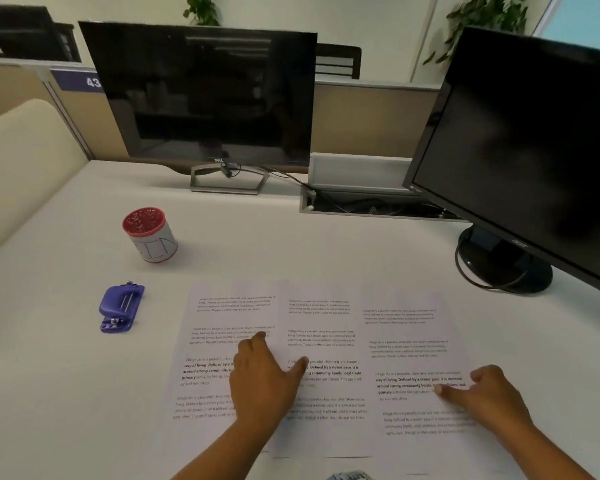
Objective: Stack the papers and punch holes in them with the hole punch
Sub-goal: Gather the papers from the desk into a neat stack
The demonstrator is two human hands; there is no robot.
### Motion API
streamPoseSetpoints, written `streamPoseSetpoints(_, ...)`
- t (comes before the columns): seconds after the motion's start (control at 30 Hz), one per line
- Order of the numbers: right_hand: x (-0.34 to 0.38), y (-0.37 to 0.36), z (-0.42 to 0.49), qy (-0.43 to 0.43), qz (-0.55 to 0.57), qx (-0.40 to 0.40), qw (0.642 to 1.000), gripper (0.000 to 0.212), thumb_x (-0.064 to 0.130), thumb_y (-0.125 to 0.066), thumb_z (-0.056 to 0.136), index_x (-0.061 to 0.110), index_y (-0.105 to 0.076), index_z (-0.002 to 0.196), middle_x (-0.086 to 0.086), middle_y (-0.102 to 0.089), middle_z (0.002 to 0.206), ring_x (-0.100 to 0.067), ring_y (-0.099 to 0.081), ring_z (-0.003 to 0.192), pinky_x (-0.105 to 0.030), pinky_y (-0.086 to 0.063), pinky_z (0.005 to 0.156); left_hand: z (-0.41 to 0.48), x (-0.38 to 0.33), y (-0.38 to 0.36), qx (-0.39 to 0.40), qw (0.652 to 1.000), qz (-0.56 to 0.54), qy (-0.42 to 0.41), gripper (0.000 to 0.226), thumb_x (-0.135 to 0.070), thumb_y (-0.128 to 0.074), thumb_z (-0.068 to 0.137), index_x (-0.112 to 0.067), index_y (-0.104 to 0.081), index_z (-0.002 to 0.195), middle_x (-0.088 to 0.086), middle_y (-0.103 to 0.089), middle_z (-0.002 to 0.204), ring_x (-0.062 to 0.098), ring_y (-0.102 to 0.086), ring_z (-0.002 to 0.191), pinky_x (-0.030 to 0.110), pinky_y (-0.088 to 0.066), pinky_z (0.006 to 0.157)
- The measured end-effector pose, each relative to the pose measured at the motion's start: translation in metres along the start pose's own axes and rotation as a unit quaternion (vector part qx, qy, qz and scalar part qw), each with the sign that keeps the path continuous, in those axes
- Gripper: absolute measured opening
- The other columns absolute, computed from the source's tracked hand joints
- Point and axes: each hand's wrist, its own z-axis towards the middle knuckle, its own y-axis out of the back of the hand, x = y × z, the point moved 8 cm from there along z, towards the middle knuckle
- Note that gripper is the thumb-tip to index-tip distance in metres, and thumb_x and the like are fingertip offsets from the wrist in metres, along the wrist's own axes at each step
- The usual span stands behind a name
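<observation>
1. Left hand [262,379] lies palm down on the papers, fingers spread and open, gripping nothing; fingertips rest on the left sheet [219,355], thumb reaches onto the middle sheet [323,344].
2. Right hand [489,396] also open, palm down on the right sheet [409,334], index finger stretched left along the bold text lines; nothing held, just pressing flat.
3. Both forearms come in from the bottom edge, bare.
4. Three printed sheets sit side by side on the white desk [326,244], not stacked: the left and middle meet edge to edge or overlap slightly under the left hand, the right sheet touches or slightly overlaps the middle one, exact overlap hard to tell. All carry the same blocks of small text, one paragraph partly bold.
5. Hole punch [121,308], blue-purple plastic with metal parts, sits on the desk well left of the papers, apart from both hands, untouched.
6. White cup [150,235] with red rim and red contents stands upright behind the punch, handwritten letters on its side, unreadable.
7. Dark monitor [205,95] on a grey stand at the desk's rear centre, screen off.
8. Second dark monitor [530,150] at right on a round black base, angled inward, screen off.
9. Open cable tray [361,188] in the desk between the monitors, cables inside.
10. Partition wall behind, plants above it.
</observation>
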Motion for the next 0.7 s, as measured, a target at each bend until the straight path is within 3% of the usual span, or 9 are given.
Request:
streamPoseSetpoints(0.13, 0.002, 0.022, -0.002, 0.039, 0.006, -0.068, 0.997, 0.071, 0.057, -0.081, 0.066, 0.018, -0.046, 0.114, -0.013, -0.066, 0.119, -0.027, -0.058, 0.089, -0.034, -0.043, 0.071, -0.007, 0.001, -0.010, 0.033, 0.994, 0.102, 0.001, 0.103, -0.075, -0.067, 0.066, -0.014, -0.034, 0.142, 0.003, -0.046, 0.134, 0.023, -0.046, 0.125, 0.035, -0.044, 0.098)
streamPoseSetpoints(0.23, 0.002, 0.021, -0.002, 0.055, -0.074, -0.059, 0.994, 0.088, 0.061, -0.080, 0.062, 0.007, -0.050, 0.124, -0.015, -0.062, 0.122, -0.033, -0.062, 0.103, -0.033, -0.044, 0.073, -0.006, 0.004, -0.012, 0.039, 0.996, 0.080, 0.023, 0.097, -0.068, -0.074, 0.067, -0.012, -0.038, 0.137, 0.005, -0.047, 0.131, 0.024, -0.047, 0.122, 0.034, -0.047, 0.095)
streamPoseSetpoints(0.37, 0.007, 0.017, -0.011, 0.065, -0.144, -0.049, 0.986, 0.075, 0.067, -0.080, 0.054, 0.010, -0.056, 0.096, -0.010, -0.055, 0.095, -0.029, -0.058, 0.085, -0.032, -0.045, 0.062, -0.003, 0.000, -0.014, 0.064, 0.996, 0.040, 0.056, 0.070, -0.049, -0.083, 0.071, -0.011, -0.048, 0.118, 0.008, -0.049, 0.122, 0.027, -0.054, 0.110, 0.036, -0.051, 0.085)
streamPoseSetpoints(0.47, 0.011, 0.014, -0.010, 0.076, -0.141, -0.045, 0.986, 0.068, 0.062, -0.082, 0.056, 0.010, -0.052, 0.088, -0.011, -0.059, 0.095, -0.031, -0.061, 0.087, -0.032, -0.049, 0.064, 0.000, -0.002, -0.015, 0.083, 0.993, 0.025, 0.074, 0.061, -0.040, -0.086, 0.071, -0.011, -0.048, 0.109, 0.008, -0.048, 0.115, 0.028, -0.059, 0.098, 0.037, -0.052, 0.079)
streamPoseSetpoints(0.57, 0.014, 0.012, -0.008, 0.072, -0.134, -0.038, 0.988, 0.070, 0.055, -0.085, 0.058, 0.005, -0.056, 0.096, -0.014, -0.064, 0.100, -0.030, -0.063, 0.087, -0.033, -0.051, 0.065, 0.003, -0.001, -0.016, 0.098, 0.991, -0.013, 0.091, 0.060, -0.035, -0.090, 0.068, -0.014, -0.044, 0.101, 0.004, -0.046, 0.106, 0.023, -0.056, 0.084, 0.033, -0.049, 0.070)
streamPoseSetpoints(0.7, 0.012, 0.010, -0.006, 0.055, -0.113, -0.020, 0.992, 0.079, 0.052, -0.088, 0.057, 0.004, -0.055, 0.109, -0.012, -0.067, 0.104, -0.028, -0.061, 0.083, -0.031, -0.044, 0.058, 0.009, 0.003, -0.017, 0.132, 0.986, -0.005, 0.103, 0.065, -0.042, -0.090, 0.064, -0.020, -0.041, 0.100, -0.002, -0.057, 0.098, 0.020, -0.058, 0.083, 0.032, -0.046, 0.065)
